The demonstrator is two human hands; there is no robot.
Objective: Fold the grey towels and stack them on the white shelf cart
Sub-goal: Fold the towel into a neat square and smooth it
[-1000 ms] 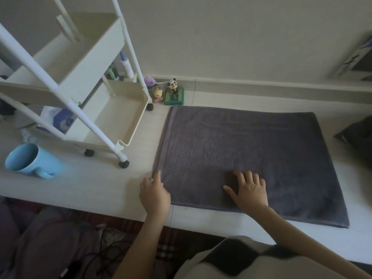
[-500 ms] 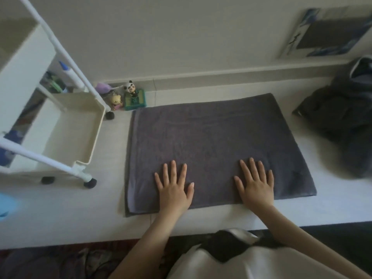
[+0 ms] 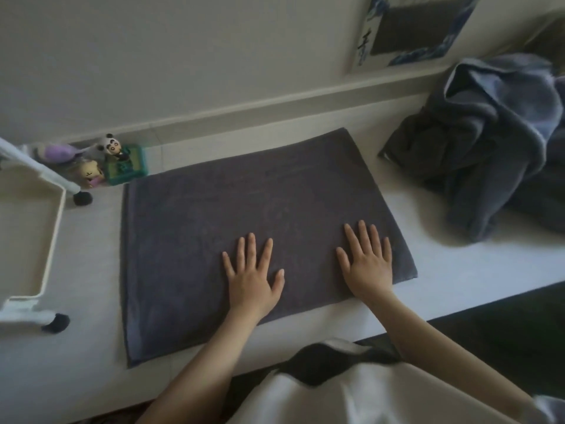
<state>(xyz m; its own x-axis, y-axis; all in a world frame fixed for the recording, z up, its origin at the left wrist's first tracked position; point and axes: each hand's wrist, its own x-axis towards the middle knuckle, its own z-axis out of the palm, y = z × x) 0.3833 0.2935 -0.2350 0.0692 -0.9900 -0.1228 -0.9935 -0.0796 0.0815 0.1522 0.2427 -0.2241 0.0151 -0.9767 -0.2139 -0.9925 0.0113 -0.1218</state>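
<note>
1. A pale counter [image 3: 91, 255] runs along a light wall, with a low raised ledge [image 3: 275, 108] where the two meet.
2. A framed picture [image 3: 412, 29] leans against the wall at the upper right, its base on the ledge.
3. A dark grey towel [image 3: 244, 209] lies spread flat on the counter in one rectangle, its near edge close to the counter's front edge.
4. A heap of unfolded grey towels [image 3: 489, 154] sits crumpled at the right, apart from the flat one.
5. The white shelf cart [image 3: 52, 240] stands on the counter at the left edge of view; its lower tray and two black castors show, just beside the flat towel's left edge.
6. Small toys cluster at the back left by the ledge: a panda figure [image 3: 113, 145] on a green box [image 3: 128, 166], a purple toy [image 3: 58, 153] and a yellow figure [image 3: 88, 172].
7. The left hand [image 3: 252, 276] lies palm down on the towel near its middle front, fingers straight and spread, grasping nothing.
8. The right hand [image 3: 368, 264] presses flat on the towel near its right front corner, fingers likewise extended and holding nothing.
9. Both forearms reach in bare from the lower edge.
</note>
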